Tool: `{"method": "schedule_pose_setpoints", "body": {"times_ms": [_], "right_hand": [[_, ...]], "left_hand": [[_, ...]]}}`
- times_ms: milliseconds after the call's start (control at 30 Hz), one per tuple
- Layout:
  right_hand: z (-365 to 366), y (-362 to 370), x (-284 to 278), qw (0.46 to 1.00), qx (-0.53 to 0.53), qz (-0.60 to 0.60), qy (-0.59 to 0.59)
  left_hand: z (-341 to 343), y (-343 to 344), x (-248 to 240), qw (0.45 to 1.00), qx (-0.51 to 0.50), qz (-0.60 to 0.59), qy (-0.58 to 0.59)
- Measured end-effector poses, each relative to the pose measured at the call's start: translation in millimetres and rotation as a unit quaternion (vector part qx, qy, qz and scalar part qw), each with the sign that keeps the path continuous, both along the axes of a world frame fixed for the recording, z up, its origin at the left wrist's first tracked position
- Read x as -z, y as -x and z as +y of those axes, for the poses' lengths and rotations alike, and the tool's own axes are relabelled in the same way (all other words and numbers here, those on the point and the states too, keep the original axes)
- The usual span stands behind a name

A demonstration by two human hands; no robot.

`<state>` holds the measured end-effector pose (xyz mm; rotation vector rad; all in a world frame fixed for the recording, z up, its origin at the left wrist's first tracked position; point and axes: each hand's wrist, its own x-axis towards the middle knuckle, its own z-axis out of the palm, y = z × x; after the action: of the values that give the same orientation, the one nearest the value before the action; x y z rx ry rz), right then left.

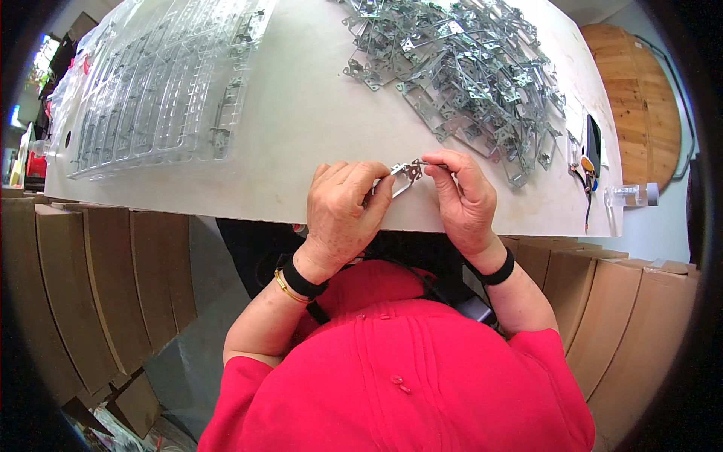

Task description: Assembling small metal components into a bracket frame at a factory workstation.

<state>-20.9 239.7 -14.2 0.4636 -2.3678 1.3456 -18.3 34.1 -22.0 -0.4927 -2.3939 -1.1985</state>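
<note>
Near the table's front edge, my left hand [343,207] pinches a small silvery metal bracket [412,172] between thumb and fingers. The bracket has an open frame shape and sticks out to the right, over the tabletop. At its right end, my right hand [468,200] is closed in a pinch with thumb and forefinger. A thin dark piece shows at those fingertips. Whether it is part of the bracket or a separate small part, I cannot tell. A large heap of similar metal brackets [467,83] lies just beyond my right hand.
Clear plastic compartment trays [169,98], some holding metal parts, stand at the table's [290,113] left. On the right edge are a dark phone-like device [594,139], a tool with an orange part [586,163] and a clear bottle [633,195] lying down. Cardboard boxes [102,279] flank me.
</note>
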Motion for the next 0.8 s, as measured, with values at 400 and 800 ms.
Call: {"method": "schedule_pose_setpoints", "body": {"times_ms": [400,800], "right_hand": [[-1.1,1.5,-3.0,0.999,-0.008,0.034,-0.027],[-0.4,1.7,-1.7,0.997,0.011,0.052,-0.047]], "left_hand": [[-1.1,-0.7,0.0,1.0,0.001,-0.004,0.002],[-0.3,-0.8,-1.3,1.0,0.004,-0.004,0.0]]}}
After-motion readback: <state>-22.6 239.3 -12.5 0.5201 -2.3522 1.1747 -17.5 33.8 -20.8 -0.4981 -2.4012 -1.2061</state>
